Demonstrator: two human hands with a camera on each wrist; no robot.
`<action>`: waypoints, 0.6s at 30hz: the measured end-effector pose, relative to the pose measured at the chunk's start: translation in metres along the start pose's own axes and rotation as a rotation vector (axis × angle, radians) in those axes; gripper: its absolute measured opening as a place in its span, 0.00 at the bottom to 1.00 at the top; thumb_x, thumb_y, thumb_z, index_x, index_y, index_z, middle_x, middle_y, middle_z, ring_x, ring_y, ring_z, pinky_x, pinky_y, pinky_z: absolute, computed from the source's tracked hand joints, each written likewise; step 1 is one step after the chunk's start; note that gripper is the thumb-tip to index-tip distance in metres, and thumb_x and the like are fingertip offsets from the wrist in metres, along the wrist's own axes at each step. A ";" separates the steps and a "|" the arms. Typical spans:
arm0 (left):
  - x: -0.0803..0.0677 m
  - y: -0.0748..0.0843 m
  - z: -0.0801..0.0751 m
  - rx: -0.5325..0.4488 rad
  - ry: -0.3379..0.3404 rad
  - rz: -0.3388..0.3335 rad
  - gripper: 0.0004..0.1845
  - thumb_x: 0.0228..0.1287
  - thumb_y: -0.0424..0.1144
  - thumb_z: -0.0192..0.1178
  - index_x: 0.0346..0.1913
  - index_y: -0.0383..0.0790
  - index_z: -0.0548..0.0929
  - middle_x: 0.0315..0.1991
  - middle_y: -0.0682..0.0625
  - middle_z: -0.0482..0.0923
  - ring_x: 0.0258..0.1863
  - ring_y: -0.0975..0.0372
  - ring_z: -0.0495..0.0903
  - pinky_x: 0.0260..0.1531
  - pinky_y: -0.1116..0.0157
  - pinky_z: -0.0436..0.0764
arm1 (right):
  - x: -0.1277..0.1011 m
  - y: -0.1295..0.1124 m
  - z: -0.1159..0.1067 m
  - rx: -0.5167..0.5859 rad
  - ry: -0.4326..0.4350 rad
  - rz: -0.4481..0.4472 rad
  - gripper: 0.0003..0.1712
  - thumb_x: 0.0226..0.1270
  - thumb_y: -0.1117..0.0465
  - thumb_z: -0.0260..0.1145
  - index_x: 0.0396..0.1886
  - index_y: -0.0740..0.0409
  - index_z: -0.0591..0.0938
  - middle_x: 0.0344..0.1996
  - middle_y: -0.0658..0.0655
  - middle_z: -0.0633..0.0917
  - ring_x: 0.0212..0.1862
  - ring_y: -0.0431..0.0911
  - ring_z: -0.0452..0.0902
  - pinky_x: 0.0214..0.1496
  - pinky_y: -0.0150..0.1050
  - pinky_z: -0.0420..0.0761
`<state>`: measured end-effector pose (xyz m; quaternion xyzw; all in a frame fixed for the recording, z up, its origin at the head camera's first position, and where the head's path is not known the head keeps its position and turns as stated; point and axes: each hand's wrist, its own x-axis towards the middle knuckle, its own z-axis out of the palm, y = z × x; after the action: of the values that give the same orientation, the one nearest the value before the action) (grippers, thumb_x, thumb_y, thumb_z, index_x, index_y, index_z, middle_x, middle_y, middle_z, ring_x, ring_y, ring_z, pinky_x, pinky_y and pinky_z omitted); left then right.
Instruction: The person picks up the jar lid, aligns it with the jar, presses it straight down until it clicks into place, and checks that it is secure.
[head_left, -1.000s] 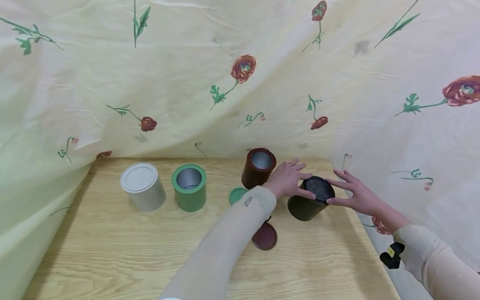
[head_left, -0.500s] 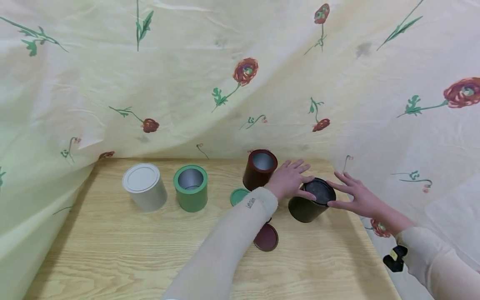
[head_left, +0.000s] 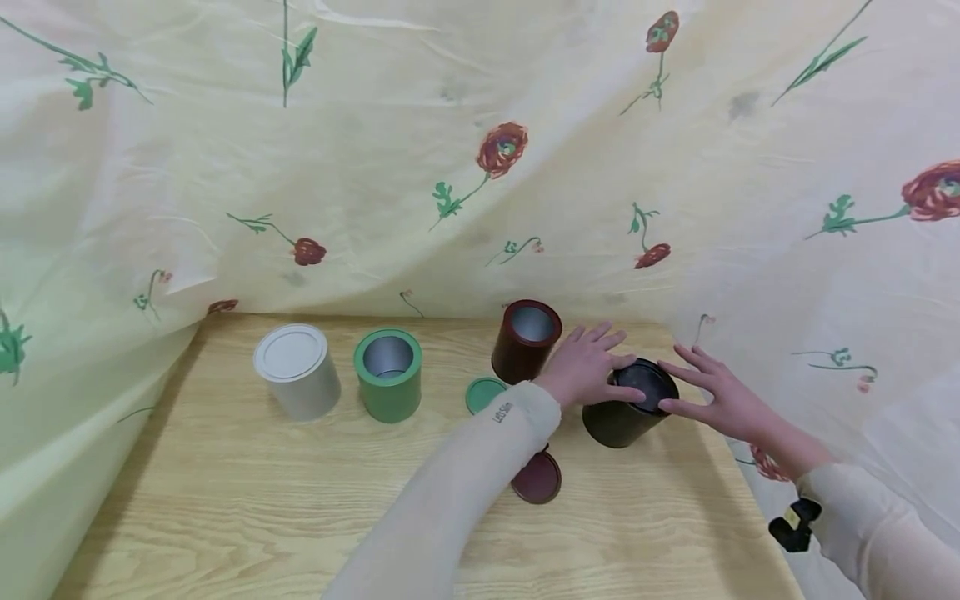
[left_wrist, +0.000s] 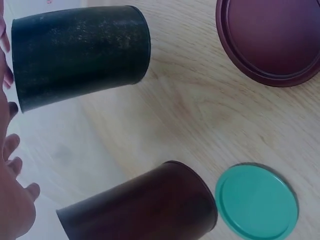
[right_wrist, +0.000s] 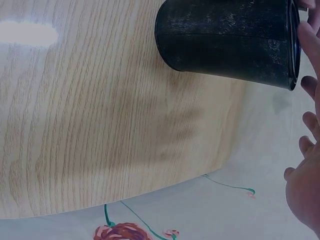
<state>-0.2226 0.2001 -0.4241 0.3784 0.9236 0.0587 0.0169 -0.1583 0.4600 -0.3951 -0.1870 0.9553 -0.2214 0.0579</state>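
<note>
Both hands (head_left: 645, 385) on matte black cylindrical tin (head_left: 624, 414), woodgrain table (head_left: 225, 500)

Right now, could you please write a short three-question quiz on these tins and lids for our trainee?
1. True or false: the white tin has its lid on.
2. Which tin do both hands touch? A green tin B black tin C dark red tin
3. Fill in: the loose green lid lies beside the ____ tin.

Key: 1 true. 2 B: left hand and right hand touch its lid. 3 dark red.
</note>
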 end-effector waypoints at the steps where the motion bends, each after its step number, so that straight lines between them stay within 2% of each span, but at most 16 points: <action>1: 0.000 0.001 0.000 -0.005 -0.007 -0.006 0.41 0.70 0.82 0.43 0.81 0.73 0.66 0.87 0.61 0.50 0.87 0.60 0.42 0.85 0.53 0.48 | 0.000 0.001 0.000 0.004 0.010 -0.011 0.41 0.67 0.54 0.79 0.76 0.63 0.76 0.81 0.76 0.59 0.80 0.80 0.44 0.65 0.88 0.56; 9: -0.002 0.008 0.000 0.025 -0.041 -0.024 0.39 0.72 0.81 0.41 0.81 0.75 0.65 0.87 0.62 0.51 0.87 0.60 0.42 0.84 0.52 0.51 | -0.004 0.007 0.006 0.019 0.029 -0.051 0.39 0.66 0.57 0.80 0.74 0.62 0.79 0.81 0.76 0.59 0.81 0.80 0.44 0.64 0.87 0.55; 18: -0.003 0.005 -0.001 0.008 -0.058 -0.055 0.39 0.70 0.82 0.42 0.81 0.77 0.65 0.86 0.63 0.51 0.87 0.62 0.41 0.84 0.53 0.53 | 0.000 0.008 0.008 0.030 0.029 -0.055 0.39 0.65 0.57 0.80 0.74 0.62 0.79 0.82 0.75 0.58 0.81 0.80 0.43 0.64 0.88 0.54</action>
<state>-0.2167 0.2017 -0.4226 0.3543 0.9331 0.0437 0.0437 -0.1599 0.4635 -0.4061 -0.2089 0.9472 -0.2399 0.0408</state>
